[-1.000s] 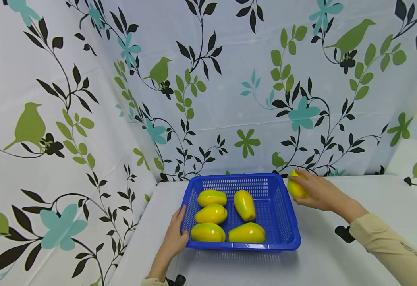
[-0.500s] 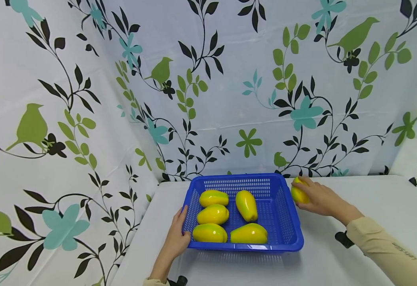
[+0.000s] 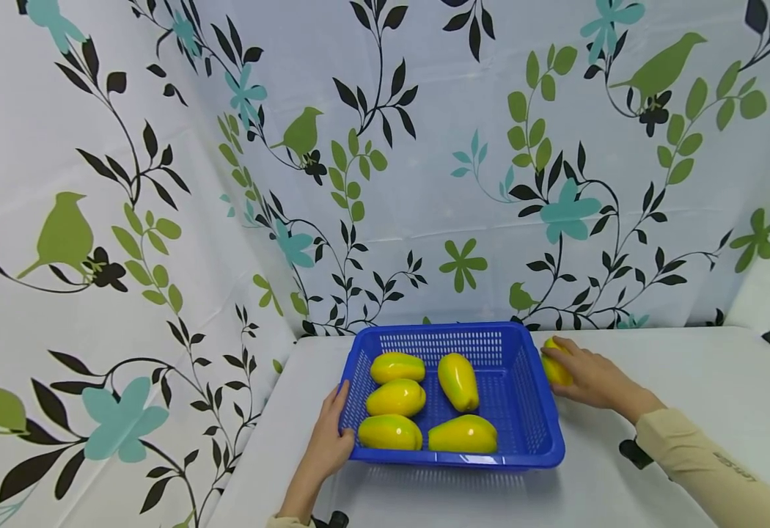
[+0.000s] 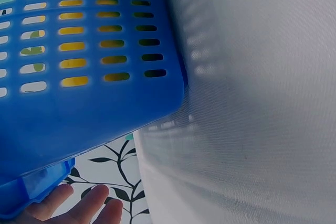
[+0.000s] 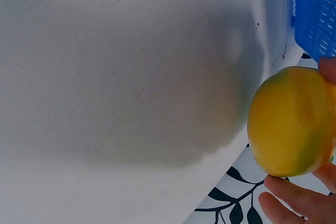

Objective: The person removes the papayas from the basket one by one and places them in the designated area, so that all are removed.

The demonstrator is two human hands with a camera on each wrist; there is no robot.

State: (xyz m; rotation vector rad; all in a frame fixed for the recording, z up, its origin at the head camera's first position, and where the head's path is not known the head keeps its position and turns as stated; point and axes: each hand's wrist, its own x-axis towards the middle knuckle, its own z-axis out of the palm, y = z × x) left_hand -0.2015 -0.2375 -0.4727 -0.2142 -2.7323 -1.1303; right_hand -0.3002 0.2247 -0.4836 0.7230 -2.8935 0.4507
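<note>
My left hand holds the left rim of a blue plastic basket; in the left wrist view its fingertips show beside the basket's rim. Several glossy yellow-green papayas lie inside, one near the middle and another at the front. Just outside the basket's right wall, my right hand grips one more papaya, fingers and thumb around it. Whether that papaya touches the table cannot be told.
The basket stands on a white-covered table. Behind and to the left hangs a white curtain printed with leaves, birds and flowers. The basket's right wall is close beside my right hand.
My right hand has come down a little toward the table with the papaya in its grip. The left hand stays at the basket's rim. The whole view shifts slightly.
</note>
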